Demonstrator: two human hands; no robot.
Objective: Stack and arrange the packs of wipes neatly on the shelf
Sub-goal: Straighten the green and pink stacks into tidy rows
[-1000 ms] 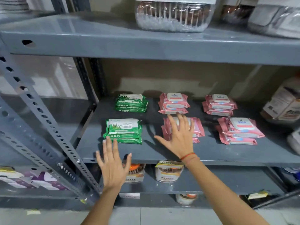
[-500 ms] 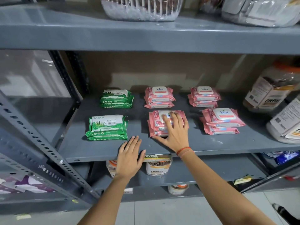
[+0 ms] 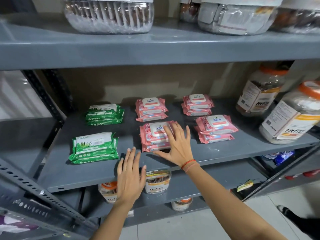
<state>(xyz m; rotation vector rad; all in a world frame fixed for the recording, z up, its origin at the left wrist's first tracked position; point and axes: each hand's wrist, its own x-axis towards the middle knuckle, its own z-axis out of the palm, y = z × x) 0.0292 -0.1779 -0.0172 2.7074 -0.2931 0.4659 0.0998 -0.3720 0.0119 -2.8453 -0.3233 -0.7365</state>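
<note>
Pink front-centre stack of wipes (image 3: 154,137) on grey shelf (image 3: 242,146): right hand (image 3: 174,146) flat on it, fingers spread; left hand (image 3: 130,177) open at front edge, empty.

Even, fairly dim indoor light falls from above and in front, so the grey shelf (image 3: 173,163) is soft-lit while the recess behind the wipes sinks into shade, and each pack throws a short dark shadow toward the back wall. The wide lens bends the upper shelf (image 3: 155,49) and the perforated upright (image 3: 34,187) outward near the edges. Motion blur smears the jars (image 3: 290,116) at right and the left hand (image 3: 130,177); clear tubs (image 3: 109,14) above carry white glare.
</note>
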